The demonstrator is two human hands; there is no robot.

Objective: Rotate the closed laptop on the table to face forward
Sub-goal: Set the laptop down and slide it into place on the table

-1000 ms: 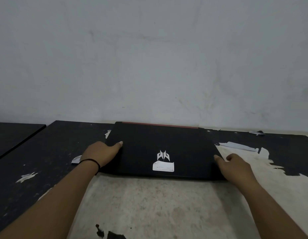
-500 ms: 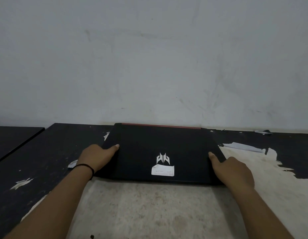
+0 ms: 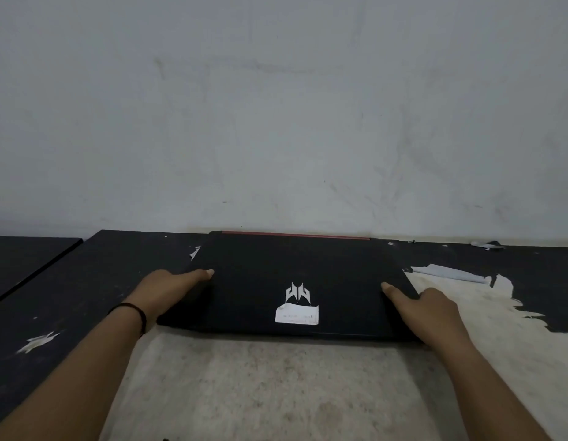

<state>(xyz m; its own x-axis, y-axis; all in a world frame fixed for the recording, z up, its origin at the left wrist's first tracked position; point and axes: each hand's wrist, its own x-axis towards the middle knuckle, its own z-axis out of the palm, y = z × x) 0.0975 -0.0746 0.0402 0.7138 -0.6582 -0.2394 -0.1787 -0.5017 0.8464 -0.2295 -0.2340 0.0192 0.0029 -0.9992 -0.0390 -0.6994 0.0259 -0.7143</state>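
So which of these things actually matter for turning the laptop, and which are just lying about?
Part of the job:
laptop
left hand
right hand
table

Just lying about:
peeled paper scrap
neighbouring dark table

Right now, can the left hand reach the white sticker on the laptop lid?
Probably yes. The left hand already holds the laptop at its left edge, and the lid between it and the white sticker is bare.

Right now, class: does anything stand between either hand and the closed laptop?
Nothing visible does. The left hand and right hand already touch the laptop at its side edges, thumbs on the lid, with no object between them on the table.
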